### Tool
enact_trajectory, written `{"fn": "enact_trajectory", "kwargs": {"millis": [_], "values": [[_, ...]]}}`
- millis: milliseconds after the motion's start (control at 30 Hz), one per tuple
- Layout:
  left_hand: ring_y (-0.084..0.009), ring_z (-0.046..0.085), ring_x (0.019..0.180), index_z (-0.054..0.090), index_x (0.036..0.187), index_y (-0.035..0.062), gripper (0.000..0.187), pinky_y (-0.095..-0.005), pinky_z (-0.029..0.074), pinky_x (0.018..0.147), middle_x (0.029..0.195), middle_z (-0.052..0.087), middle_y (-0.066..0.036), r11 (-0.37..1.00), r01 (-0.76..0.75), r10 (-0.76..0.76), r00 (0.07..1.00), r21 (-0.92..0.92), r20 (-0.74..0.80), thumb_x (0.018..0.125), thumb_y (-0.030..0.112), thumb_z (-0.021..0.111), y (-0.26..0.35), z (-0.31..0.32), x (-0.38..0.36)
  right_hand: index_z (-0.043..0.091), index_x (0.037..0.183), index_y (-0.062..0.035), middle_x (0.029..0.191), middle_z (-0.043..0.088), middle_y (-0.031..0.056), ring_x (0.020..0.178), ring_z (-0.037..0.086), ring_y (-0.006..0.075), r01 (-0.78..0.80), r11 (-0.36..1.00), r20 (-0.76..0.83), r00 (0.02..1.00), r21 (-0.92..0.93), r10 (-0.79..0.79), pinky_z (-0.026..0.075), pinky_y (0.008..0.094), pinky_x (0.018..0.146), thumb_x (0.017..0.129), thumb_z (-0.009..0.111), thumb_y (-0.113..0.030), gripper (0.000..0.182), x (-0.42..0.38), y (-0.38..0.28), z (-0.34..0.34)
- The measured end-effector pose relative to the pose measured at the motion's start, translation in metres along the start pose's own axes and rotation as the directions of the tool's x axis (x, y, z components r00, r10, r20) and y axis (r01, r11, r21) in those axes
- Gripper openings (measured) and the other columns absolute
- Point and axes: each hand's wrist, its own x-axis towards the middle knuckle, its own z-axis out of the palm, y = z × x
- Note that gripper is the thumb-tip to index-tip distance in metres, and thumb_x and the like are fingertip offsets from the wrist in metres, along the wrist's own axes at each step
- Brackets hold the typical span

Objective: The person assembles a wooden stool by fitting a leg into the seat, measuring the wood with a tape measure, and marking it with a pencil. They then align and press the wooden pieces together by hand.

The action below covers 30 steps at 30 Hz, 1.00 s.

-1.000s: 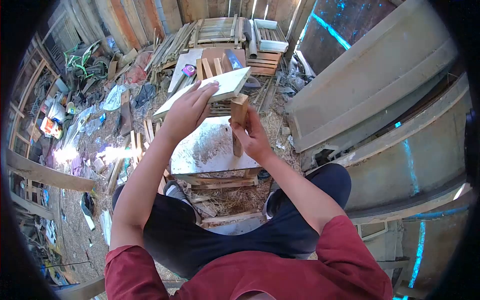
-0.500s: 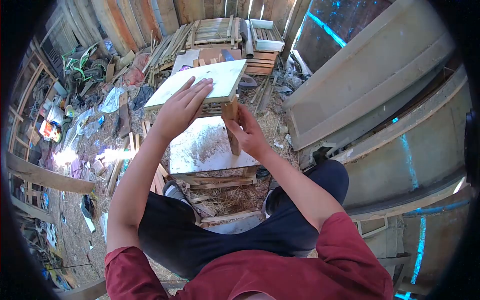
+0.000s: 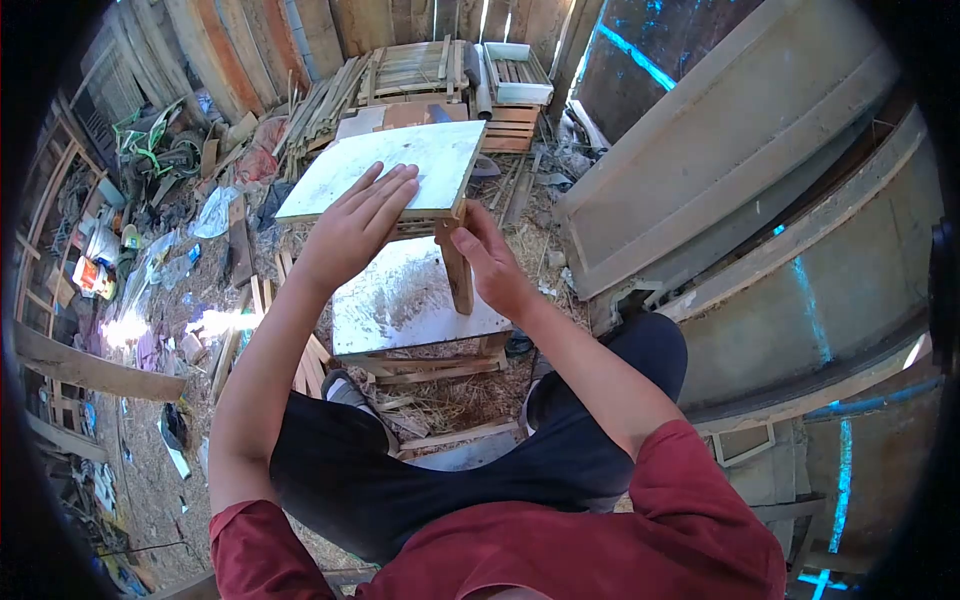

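Observation:
My left hand [image 3: 360, 222] lies flat on the white top of a small wooden stool [image 3: 400, 160], its fingers stretched forward. The stool top slopes a little. At the right, my right hand [image 3: 493, 262] is closed on a wooden leg [image 3: 456, 275] just under the top, thumb on the near side and the other fingers partly hidden behind. The leg's lower end rests at a larger white-topped stand [image 3: 385, 315], whose surface is worn and dirty. The stool's other legs are mostly hidden under its top.
Wooden slats [image 3: 325, 110] and a white crate [image 3: 517, 75] are stacked at the back. Large panels [image 3: 720, 150] lean along the right. Plastic bags [image 3: 215, 212], scraps and boards litter the left floor. My knees flank the stand.
The view has shifted slightly. The stool top has tilted a little, and my right thumb has moved slightly up the leg. My left hand stays on the top.

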Motion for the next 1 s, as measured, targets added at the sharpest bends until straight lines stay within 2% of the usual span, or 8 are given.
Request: {"fn": "enact_trajectory", "kwargs": {"millis": [133, 233, 333, 500, 667, 733, 867, 1000], "values": [[-0.0307, 0.056, 0.141, 0.051, 0.148, 0.0033, 0.060, -0.0501, 0.042, 0.123, 0.152, 0.058, -0.014, 0.999, -0.015, 0.015, 1.000, 0.039, 0.006, 0.090, 0.001, 0.067, 0.001, -0.002, 0.001, 0.035, 0.158, -0.0004, 0.148, 0.052, 0.0105, 0.135, 0.048, 0.0177, -0.032, 0.999, 0.003, 0.999, 0.013, 0.032, 0.035, 0.0312, 0.116, 0.112, 0.049, -0.021, 0.053, 0.000, -0.008, 0.003], [-0.0298, 0.057, 0.140, 0.054, 0.145, 0.0027, 0.055, -0.0486, 0.042, 0.123, 0.150, 0.060, -0.014, 0.997, -0.033, 0.034, 0.999, 0.072, -0.014, 0.091, 0.008, 0.066, 0.001, -0.002, 0.002, 0.047, 0.146, -0.0046, 0.137, 0.058, 0.0063, 0.132, 0.051, 0.0150, -0.020, 0.996, 0.030, 0.999, 0.087, 0.018, 0.036, 0.0324, 0.117, 0.114, 0.040, -0.026, 0.039, -0.001, -0.015, 0.007], [-0.0298, 0.057, 0.140, 0.054, 0.145, 0.0016, 0.055, -0.0484, 0.042, 0.123, 0.150, 0.060, -0.014, 0.997, -0.029, 0.030, 0.999, 0.075, -0.015, 0.091, 0.007, 0.066, 0.004, 0.001, 0.003, 0.047, 0.146, -0.0049, 0.136, 0.059, 0.0062, 0.130, 0.052, 0.0149, -0.031, 0.995, -0.016, 0.999, 0.095, 0.033, 0.036, 0.0331, 0.117, 0.116, 0.035, -0.036, 0.045, 0.001, -0.018, 0.010], [-0.0299, 0.057, 0.140, 0.054, 0.145, 0.0012, 0.055, -0.0482, 0.042, 0.123, 0.150, 0.059, -0.015, 0.997, -0.031, 0.032, 0.999, 0.065, -0.021, 0.092, 0.007, 0.066, 0.011, 0.000, 0.007, 0.052, 0.143, -0.0009, 0.136, 0.057, 0.0055, 0.125, 0.050, 0.0138, -0.056, 0.978, -0.089, 0.993, 0.201, 0.075, 0.037, 0.0292, 0.112, 0.114, 0.042, -0.051, 0.059, 0.006, -0.012, 0.013], [-0.0299, 0.056, 0.141, 0.053, 0.145, 0.0010, 0.056, -0.0486, 0.041, 0.123, 0.151, 0.058, -0.015, 0.997, -0.033, 0.034, 0.999, 0.072, -0.016, 0.091, 0.007, 0.066, 0.015, -0.003, 0.009, 0.054, 0.140, -0.0005, 0.131, 0.059, 0.0028, 0.121, 0.051, 0.0117, -0.070, 0.977, -0.141, 0.985, 0.200, 0.100, 0.039, 0.0287, 0.109, 0.112, 0.051, -0.050, 0.057, 0.011, -0.012, 0.016], [-0.0299, 0.055, 0.142, 0.053, 0.146, 0.0010, 0.056, -0.0489, 0.040, 0.124, 0.151, 0.058, -0.015, 0.998, -0.017, 0.017, 1.000, 0.069, 0.005, 0.091, 0.006, 0.066, 0.016, -0.003, 0.009, 0.053, 0.141, -0.0010, 0.132, 0.059, 0.0026, 0.122, 0.052, 0.0115, -0.106, 0.941, -0.158, 0.974, 0.321, 0.164, 0.039, 0.0287, 0.109, 0.111, 0.054, -0.046, 0.054, 0.011, -0.015, 0.019], [-0.0299, 0.054, 0.143, 0.053, 0.146, 0.0012, 0.057, -0.0494, 0.040, 0.124, 0.152, 0.057, -0.015, 0.998, -0.017, 0.017, 1.000, 0.056, -0.003, 0.091, 0.006, 0.066, 0.018, -0.003, 0.011, 0.052, 0.144, -0.0017, 0.136, 0.058, 0.0036, 0.126, 0.051, 0.0120, -0.077, 0.967, -0.155, 0.981, 0.243, 0.118, 0.039, 0.0291, 0.111, 0.111, 0.055, -0.043, 0.053, 0.009, -0.028, 0.026], [-0.0308, 0.054, 0.143, 0.052, 0.146, 0.0015, 0.057, -0.0499, 0.040, 0.124, 0.153, 0.057, -0.015, 0.998, -0.012, 0.011, 1.000, 0.059, 0.015, 0.091, 0.005, 0.066, 0.020, -0.008, 0.014, 0.048, 0.148, -0.0026, 0.140, 0.055, 0.0042, 0.128, 0.051, 0.0123, -0.056, 0.935, -0.119, 0.987, 0.351, 0.104, 0.039, 0.0297, 0.113, 0.112, 0.054, -0.039, 0.052, 0.012, -0.026, 0.027]]}}
